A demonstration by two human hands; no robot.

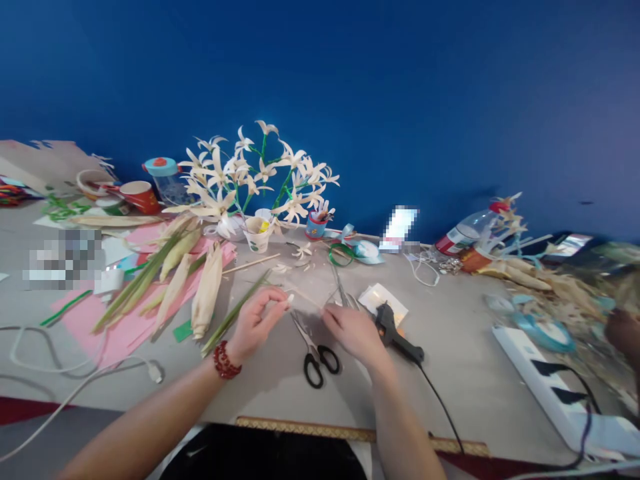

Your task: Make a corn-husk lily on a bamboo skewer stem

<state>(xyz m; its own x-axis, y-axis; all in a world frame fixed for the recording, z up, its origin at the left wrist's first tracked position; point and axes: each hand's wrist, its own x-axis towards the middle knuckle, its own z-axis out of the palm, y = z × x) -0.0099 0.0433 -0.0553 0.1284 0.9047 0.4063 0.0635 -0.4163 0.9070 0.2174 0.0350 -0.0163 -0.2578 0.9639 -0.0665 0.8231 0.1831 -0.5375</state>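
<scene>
My left hand (257,320) hovers over the grey table (450,373), its fingers pinched on a small pale strip that reaches toward a thin wooden stick (305,297). My right hand (353,330) lies close to the stick's other end, fingers curled down; what it holds is hidden. Black-handled scissors (315,350) lie between the two hands. A black glue gun (397,333) rests just right of my right hand. Dried corn husks (205,290) and green stems (235,313) lie on pink paper (125,333) to the left.
A bouquet of pale husk flowers (250,177) stands at the back by the blue wall. Cups, a red mug (143,197), a bottle (465,233), ribbon rolls (545,330), a white power strip (560,393) and loose white cables (50,363) are spread about. Another person's hand (623,333) shows at far right.
</scene>
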